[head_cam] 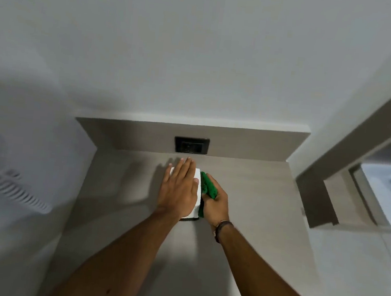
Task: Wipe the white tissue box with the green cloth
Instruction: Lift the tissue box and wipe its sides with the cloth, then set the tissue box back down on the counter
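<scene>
The white tissue box (197, 193) stands on the grey countertop (244, 200), toward its far edge and about midway between the left and right edges, a little in front of the raised back panel (124, 133). A black wall socket (191, 145) is set into that panel, directly behind the box. The left hand (179, 189) lies flat on top of the box, palm down, fingers stretched out and close together, pointing toward the back panel; it grips nothing and only presses on the lid, covering most of it so that just a strip of white shows along the right side and at the near and far ends. The right hand (215, 202) is just beside the box on its right, fingers curled around the bunched green cloth (207, 187), which it holds against the right side face of the box. Part of the cloth sticks out beyond the fingers toward the far end, and a narrow green strip hangs lower down between the hand and the box. A dark band (222, 226) circles the right wrist. Both forearms reach in from the near edge of the countertop. To the right, past the countertop's right edge, a recess in the wall holds a white basin-like object (381, 194), blurred and only partly in view.
</scene>
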